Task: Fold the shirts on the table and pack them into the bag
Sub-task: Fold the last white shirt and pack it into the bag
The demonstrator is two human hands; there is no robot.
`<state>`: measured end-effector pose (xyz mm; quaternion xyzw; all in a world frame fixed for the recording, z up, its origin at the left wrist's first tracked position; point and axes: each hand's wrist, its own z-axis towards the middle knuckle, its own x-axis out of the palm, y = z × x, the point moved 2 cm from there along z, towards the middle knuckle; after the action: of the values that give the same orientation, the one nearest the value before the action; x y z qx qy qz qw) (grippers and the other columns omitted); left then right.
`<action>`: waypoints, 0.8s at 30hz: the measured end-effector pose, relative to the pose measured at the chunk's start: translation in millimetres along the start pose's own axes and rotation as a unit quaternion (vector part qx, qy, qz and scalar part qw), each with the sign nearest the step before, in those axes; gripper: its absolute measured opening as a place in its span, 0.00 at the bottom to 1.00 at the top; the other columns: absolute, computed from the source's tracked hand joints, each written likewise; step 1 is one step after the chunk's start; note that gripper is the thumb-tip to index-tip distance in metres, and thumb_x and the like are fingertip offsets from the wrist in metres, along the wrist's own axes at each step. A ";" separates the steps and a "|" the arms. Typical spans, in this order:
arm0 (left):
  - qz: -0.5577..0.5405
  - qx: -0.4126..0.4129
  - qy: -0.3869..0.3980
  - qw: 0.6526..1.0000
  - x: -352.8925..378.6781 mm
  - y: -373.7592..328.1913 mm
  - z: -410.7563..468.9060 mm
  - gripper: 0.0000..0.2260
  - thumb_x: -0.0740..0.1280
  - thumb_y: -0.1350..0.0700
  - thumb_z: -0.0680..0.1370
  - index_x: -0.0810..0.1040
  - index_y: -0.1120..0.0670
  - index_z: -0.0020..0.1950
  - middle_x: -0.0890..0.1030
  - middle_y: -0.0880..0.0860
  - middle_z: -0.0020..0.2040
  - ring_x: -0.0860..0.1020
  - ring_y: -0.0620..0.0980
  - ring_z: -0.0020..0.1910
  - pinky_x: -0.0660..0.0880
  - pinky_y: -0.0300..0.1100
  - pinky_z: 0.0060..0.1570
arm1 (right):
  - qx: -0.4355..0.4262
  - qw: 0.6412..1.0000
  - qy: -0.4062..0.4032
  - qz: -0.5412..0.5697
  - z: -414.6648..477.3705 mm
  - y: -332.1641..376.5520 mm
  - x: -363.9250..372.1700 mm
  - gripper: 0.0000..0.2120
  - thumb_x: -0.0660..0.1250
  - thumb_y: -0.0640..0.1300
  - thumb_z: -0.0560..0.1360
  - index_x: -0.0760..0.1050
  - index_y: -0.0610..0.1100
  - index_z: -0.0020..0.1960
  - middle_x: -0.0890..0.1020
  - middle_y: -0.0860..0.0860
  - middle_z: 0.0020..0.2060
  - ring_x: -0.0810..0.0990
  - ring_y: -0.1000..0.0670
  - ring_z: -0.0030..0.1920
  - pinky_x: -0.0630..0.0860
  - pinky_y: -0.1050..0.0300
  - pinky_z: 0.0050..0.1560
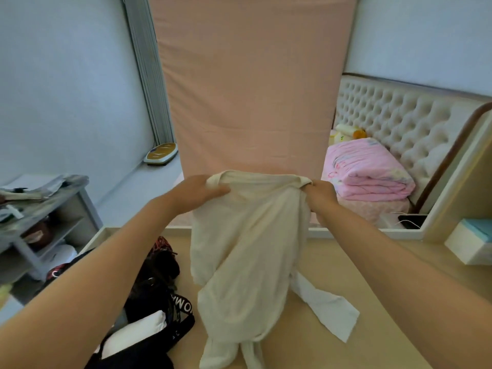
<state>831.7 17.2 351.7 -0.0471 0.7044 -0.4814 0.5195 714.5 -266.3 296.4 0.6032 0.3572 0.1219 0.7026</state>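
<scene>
I hold a cream shirt [245, 249] up above the wooden table [346, 302]. My left hand [198, 193] grips its top left corner and my right hand [320, 197] grips its top right corner. The shirt hangs bunched, and its lower end rests on the table near the front edge. A white sleeve or second white garment [330, 312] lies on the table under it to the right. The black bag [157, 302] lies at the table's left, with something folded and white [138, 331] in its opening.
A pink upright mattress [253, 89] stands behind the table. A folded pink blanket [364, 171] lies on the bed at right. A white and teal box [471, 241] sits at the table's right edge. A grey shelf [40, 217] with clutter stands left.
</scene>
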 end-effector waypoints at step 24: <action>0.134 0.043 -0.071 0.988 -53.7 -25.8 -120.4 0.08 0.56 0.59 0.82 0.73 0.54 0.56 0.76 0.52 0.49 0.73 0.50 0.47 0.67 0.43 0.44 | 0.041 0.973 0.226 -0.001 -154.8 48.3 -88.3 0.06 0.62 0.40 0.71 0.78 0.41 0.41 0.80 0.47 0.35 0.77 0.49 0.35 0.73 0.58 0.37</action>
<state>751.5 109.6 407.0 0.0359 0.6446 -0.4327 0.6292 563.4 -190.0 370.2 0.5875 0.5124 0.2397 0.5786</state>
